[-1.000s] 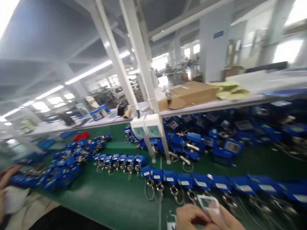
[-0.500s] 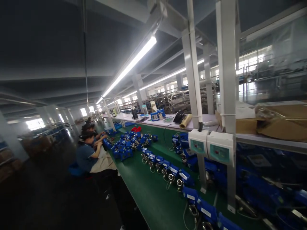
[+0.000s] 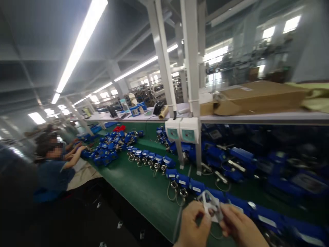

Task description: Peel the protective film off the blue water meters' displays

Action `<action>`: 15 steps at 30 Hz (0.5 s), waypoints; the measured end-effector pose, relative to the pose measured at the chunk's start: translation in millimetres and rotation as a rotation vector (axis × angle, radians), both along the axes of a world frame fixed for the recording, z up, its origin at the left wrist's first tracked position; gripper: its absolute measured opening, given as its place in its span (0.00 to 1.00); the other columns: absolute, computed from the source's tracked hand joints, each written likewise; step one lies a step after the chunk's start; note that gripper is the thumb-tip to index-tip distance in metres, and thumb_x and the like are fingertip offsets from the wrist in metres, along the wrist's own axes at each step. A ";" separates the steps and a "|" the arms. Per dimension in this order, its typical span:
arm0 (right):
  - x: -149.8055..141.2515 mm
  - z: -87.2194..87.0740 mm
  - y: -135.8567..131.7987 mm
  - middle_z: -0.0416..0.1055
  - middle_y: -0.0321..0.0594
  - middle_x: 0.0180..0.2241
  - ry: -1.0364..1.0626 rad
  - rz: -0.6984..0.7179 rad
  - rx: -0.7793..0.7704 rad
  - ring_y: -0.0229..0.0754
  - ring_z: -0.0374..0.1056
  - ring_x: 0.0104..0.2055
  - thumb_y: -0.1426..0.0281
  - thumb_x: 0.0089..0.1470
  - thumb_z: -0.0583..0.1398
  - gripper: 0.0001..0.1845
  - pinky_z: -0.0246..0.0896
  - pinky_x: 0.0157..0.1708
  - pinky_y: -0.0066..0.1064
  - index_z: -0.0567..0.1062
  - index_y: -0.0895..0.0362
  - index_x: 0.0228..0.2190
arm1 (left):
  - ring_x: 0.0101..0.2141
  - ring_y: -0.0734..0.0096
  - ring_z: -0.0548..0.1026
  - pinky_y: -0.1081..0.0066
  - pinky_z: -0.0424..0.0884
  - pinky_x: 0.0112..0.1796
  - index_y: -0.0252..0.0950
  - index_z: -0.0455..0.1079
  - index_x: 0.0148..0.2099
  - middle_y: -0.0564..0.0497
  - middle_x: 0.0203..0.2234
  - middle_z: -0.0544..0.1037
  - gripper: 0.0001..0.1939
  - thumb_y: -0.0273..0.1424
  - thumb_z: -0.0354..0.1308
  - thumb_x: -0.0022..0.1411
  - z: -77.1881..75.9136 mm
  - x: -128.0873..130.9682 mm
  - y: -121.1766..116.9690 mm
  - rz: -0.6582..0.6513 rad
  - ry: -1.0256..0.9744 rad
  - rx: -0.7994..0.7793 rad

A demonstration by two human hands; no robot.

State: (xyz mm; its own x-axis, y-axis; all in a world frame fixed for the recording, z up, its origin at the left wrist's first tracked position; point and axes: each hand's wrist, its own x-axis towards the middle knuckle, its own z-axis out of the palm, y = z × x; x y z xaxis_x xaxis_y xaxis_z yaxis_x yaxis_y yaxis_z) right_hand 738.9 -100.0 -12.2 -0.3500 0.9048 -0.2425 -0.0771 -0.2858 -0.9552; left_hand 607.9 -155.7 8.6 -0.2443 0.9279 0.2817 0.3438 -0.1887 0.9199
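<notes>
Near the bottom of the head view, my left hand (image 3: 194,224) and my right hand (image 3: 240,223) are together over the green bench. Between them is a small whitish piece (image 3: 207,200) with an opening through it; blur keeps me from telling its exact kind. My left fingers and thumb pinch one side of it, while my right fingers close on the other. Just beyond the hands runs a row of blue housings (image 3: 196,186) with white labels, round metal fittings and thin cables. Part of this row is hidden behind my hands.
A pile of blue housings (image 3: 106,149) lies farther along the green bench (image 3: 133,185). Two white boxes (image 3: 182,129) are fixed to the upright posts. A cardboard box (image 3: 257,97) rests on the shelf behind. At left, a seated person (image 3: 55,171) works at the bench edge.
The view has swung right and slightly down, so the bench and posts have shifted left. Both my hands have come into view, with the whitish piece between them.
</notes>
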 end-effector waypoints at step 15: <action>21.5 23.9 -28.5 0.74 0.47 0.38 -0.191 -0.096 0.632 0.47 0.69 0.43 0.64 0.57 0.55 0.11 0.65 0.44 0.36 0.76 0.54 0.33 | 0.26 0.73 0.69 0.75 0.66 0.30 0.36 0.65 0.29 0.53 0.22 0.71 0.12 0.36 0.49 0.61 22.7 3.2 17.8 -0.081 -0.101 -0.166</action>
